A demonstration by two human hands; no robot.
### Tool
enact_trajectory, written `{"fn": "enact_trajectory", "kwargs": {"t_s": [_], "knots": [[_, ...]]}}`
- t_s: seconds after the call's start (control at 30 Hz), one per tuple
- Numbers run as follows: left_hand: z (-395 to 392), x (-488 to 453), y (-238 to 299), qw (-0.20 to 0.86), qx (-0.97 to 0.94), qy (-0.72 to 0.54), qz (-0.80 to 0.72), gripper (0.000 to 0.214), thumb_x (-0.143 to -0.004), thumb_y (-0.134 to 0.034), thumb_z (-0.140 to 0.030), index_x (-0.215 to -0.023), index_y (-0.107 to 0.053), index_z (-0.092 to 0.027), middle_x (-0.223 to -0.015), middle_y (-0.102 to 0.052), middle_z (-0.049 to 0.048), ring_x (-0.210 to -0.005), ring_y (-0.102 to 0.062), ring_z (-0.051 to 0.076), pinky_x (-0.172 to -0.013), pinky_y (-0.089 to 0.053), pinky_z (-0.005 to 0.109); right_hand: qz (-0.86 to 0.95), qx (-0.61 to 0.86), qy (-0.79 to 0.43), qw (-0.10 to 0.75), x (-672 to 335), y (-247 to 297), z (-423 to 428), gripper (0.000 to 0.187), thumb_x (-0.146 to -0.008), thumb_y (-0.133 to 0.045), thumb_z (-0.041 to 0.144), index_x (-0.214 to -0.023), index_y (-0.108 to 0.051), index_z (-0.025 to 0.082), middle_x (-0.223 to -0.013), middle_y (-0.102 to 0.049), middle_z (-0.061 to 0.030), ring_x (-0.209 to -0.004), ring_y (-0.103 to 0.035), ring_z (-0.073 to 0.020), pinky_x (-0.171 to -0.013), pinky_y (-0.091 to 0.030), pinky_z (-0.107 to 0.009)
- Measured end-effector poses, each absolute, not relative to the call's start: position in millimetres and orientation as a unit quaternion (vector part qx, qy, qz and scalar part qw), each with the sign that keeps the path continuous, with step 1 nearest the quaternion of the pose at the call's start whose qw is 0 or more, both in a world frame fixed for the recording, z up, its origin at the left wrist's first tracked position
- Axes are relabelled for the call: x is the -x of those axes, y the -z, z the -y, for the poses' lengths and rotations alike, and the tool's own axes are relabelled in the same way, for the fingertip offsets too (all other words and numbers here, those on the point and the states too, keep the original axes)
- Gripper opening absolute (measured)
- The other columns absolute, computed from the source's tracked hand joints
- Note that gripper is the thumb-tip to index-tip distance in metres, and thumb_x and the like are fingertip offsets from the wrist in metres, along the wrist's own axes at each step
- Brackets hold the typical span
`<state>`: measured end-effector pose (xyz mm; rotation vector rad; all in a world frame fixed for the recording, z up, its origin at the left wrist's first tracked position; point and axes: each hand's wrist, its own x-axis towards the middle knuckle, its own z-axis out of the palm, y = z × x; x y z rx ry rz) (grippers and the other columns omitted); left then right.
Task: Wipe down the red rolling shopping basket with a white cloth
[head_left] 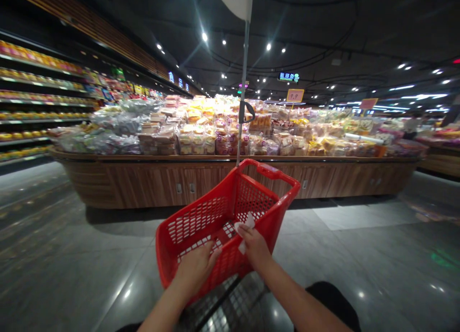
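A red plastic shopping basket [219, 226] with a latticed wall sits in front of me, its handle [275, 171] lying across the far end. My left hand [196, 269] grips the near rim of the basket, fingers curled over the edge. My right hand [254, 248] rests at the basket's right rim and pinches a crumpled white paper or tissue [245, 226]. Whether the basket holds anything is hard to see, though the visible floor of it looks bare.
A wood-sided display island [230, 178] piled with bagged baked goods [201, 135] stands ahead. Lit shelves of packaged goods [36, 97] line the left. A thin pole with a white flag [243, 83] rises beyond the basket. A grey metal mesh [230, 298] lies below it, above a polished grey floor [377, 255].
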<state>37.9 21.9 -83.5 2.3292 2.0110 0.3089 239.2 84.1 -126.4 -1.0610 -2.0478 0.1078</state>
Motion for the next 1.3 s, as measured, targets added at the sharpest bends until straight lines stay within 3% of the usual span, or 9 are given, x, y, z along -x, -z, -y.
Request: {"fn": "enact_trajectory", "kwargs": {"t_s": [0.2, 0.43, 0.67, 0.93, 1.1, 1.3], "knots": [[-34, -66, 95, 0.001, -0.724, -0.074, -0.686, 0.051, -0.092, -0.013, -0.041, -0.093, -0.058, -0.016, -0.083, -0.068, 0.0137, -0.08, -0.066, 0.026, -0.067, -0.047, 0.037, 0.809, 0.412, -0.054, 0.416, -251, 124, -86, 0.056, -0.072, -0.041, -0.003, -0.12, -0.058, 0.019, -0.12, -0.06, -0.0083, -0.11, -0.056, -0.0194, -0.096, -0.045, -0.037], [-31, -53, 94, -0.01, -0.724, -0.065, -0.686, 0.048, -0.092, -0.016, -0.041, -0.097, -0.057, -0.019, -0.085, -0.069, 0.0109, -0.08, -0.066, 0.026, -0.069, -0.046, 0.038, 0.742, 0.49, -0.014, 0.458, -294, 108, -108, 0.053, -0.073, -0.039, -0.002, -0.117, -0.06, 0.018, -0.119, -0.061, -0.0094, -0.111, -0.056, -0.0204, -0.097, -0.044, -0.041], [-26, -46, 92, -0.002, -0.727, -0.055, -0.685, 0.049, -0.092, -0.015, -0.042, -0.097, -0.058, -0.02, -0.084, -0.069, 0.0096, -0.082, -0.066, 0.023, -0.069, -0.046, 0.034, 0.825, 0.393, -0.026, 0.406, -268, 116, -81, 0.056, -0.071, -0.042, -0.002, -0.121, -0.057, 0.019, -0.122, -0.059, -0.008, -0.112, -0.055, -0.0193, -0.096, -0.045, -0.037], [-21, -25, 88, 0.007, -0.73, -0.037, -0.683, 0.047, -0.092, -0.018, -0.042, -0.1, -0.058, -0.02, -0.087, -0.07, 0.0109, -0.082, -0.066, 0.025, -0.071, -0.046, 0.036, 0.742, 0.477, -0.002, 0.471, -310, 92, -89, 0.065, -0.069, -0.039, -0.005, -0.125, -0.053, 0.024, -0.124, -0.058, -0.0038, -0.116, -0.052, -0.0184, -0.101, -0.041, -0.037], [-20, -16, 89, 0.013, -0.736, -0.049, -0.675, 0.048, -0.092, -0.017, -0.042, -0.099, -0.059, -0.021, -0.087, -0.07, 0.0093, -0.083, -0.066, 0.025, -0.07, -0.045, 0.035, 0.777, 0.455, -0.012, 0.436, -279, 107, -73, 0.063, -0.067, -0.04, -0.005, -0.122, -0.056, 0.02, -0.125, -0.057, -0.0069, -0.111, -0.056, -0.0197, -0.097, -0.045, -0.036], [-20, -1, 93, 0.008, -0.745, -0.055, -0.664, 0.048, -0.092, -0.016, -0.042, -0.099, -0.059, -0.022, -0.086, -0.07, 0.008, -0.081, -0.066, 0.024, -0.068, -0.044, 0.034, 0.748, 0.492, 0.04, 0.444, -310, 83, -73, 0.065, -0.062, -0.045, -0.003, -0.119, -0.059, 0.023, -0.121, -0.06, -0.0048, -0.104, -0.059, -0.0214, -0.091, -0.049, -0.037]]}}
